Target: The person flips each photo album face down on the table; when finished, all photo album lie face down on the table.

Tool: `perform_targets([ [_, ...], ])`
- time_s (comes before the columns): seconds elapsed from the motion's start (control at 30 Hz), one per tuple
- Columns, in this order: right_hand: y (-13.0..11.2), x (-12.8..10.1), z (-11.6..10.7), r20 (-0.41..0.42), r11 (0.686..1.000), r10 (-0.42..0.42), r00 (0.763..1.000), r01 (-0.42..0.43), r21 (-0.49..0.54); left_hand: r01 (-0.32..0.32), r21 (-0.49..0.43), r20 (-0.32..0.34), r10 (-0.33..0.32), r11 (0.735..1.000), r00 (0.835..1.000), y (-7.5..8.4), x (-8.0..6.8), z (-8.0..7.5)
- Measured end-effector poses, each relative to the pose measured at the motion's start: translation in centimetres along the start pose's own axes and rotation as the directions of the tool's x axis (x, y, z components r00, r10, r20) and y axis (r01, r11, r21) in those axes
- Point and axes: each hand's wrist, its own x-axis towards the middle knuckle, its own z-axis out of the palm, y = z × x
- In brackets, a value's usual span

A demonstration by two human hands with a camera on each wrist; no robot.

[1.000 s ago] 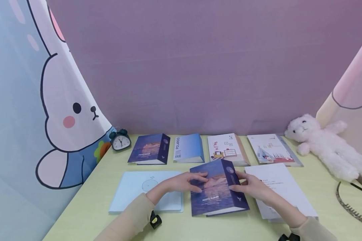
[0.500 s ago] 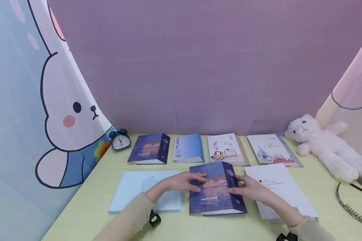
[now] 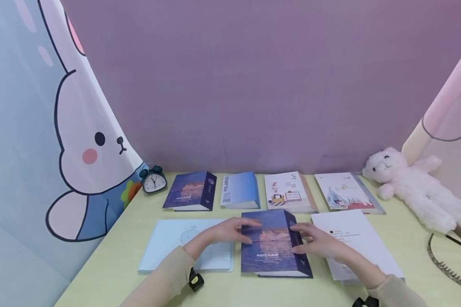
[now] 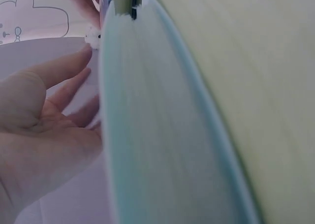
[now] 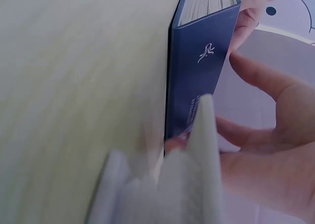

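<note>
Dark blue hardcover photo album (image 3: 272,244) with a sunset-over-water cover, flat on the pale green table (image 3: 111,256), near the middle of the front edge. Long axis from front edge toward back edge, spine on the right side. Left hand (image 3: 226,232) at the album's left long edge, fingers extended and relaxed, fingertips resting on the cover near its upper left part, not curled around anything. Right hand (image 3: 316,241) at the spine side, fingers fairly straight, laid across the spine and right margin of the cover; touching rather than clasping, as far as the head view and right wrist view (image 5: 275,135) show. Album thus bracketed between the two hands, each equally close, one per long side. In the right wrist view, navy spine (image 5: 199,61) with a small white emblem, page block visible above.

Light blue flat booklet (image 3: 184,245) just left of the album, under the left forearm. White printed sheet (image 3: 355,243) just right, under the right wrist. Along the back edge, a row of four: second dark blue album (image 3: 190,190), sky-blue album marked POLAROID (image 3: 240,189), white album with furniture drawings (image 3: 288,192), white album with a tent drawing (image 3: 345,192). Small dark twin-bell alarm clock (image 3: 152,180) at the back left corner, white plush rabbit (image 3: 414,185) at the right edge.
</note>
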Motion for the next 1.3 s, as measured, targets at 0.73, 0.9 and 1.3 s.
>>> perform_targets([
  [0.73,-0.11,0.27,0.16,0.062,0.998,-0.057,0.996,0.057,0.007,0.058,0.141,0.046,-0.065,0.988,0.997,-0.13,-0.14,-0.15],
  [0.9,-0.33,0.10,0.11,0.053,0.999,-0.034,0.998,0.036,-0.027,0.056,0.135,0.064,-0.065,0.989,0.996,-0.18,0.13,-0.10],
  [1.3,-0.42,0.58,-0.15,0.081,0.993,-0.079,0.994,0.085,-0.078,0.084,0.132,0.057,-0.092,0.988,0.994,-0.08,-0.10,-0.09],
])
